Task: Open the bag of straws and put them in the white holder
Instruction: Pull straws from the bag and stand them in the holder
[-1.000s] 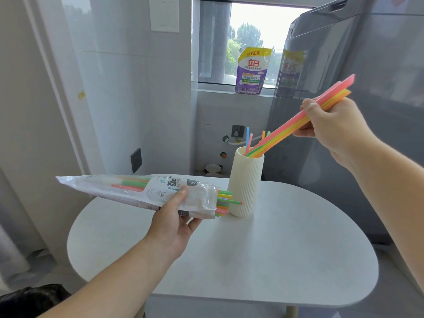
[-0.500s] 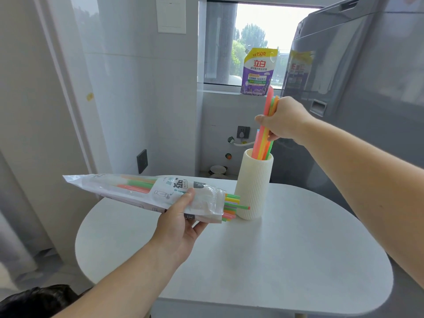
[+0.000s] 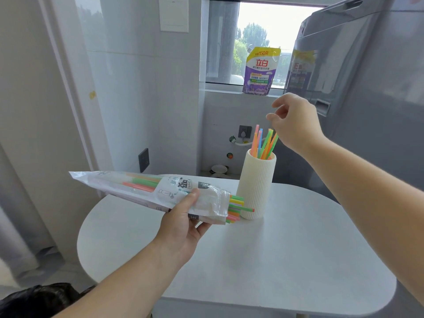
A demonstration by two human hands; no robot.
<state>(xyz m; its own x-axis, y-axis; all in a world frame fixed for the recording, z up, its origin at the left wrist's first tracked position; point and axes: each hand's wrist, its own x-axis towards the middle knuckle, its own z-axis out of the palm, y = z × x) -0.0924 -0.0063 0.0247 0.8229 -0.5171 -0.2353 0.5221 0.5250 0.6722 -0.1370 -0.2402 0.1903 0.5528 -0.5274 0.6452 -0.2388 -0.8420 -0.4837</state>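
White table [image 3: 298,249] by the window, carrying the ribbed white holder [image 3: 255,187] with straws [image 3: 263,145] standing inside. Left grip [image 3: 181,228] clasping the straw bag [image 3: 146,188], mouth just beside the holder; right grip [image 3: 296,125] empty, fingers relaxed. Pinch several protruding ends [image 3: 238,207], draw straight out.

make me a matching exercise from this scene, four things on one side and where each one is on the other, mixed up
Things:
1. bag
2. holder
3. pouch
4. right hand

Places:
a. on the sill
b. in the air above the holder, holding nothing
c. gripped in the left hand
d. upright on the table

Pairs: 1-c, 2-d, 3-a, 4-b
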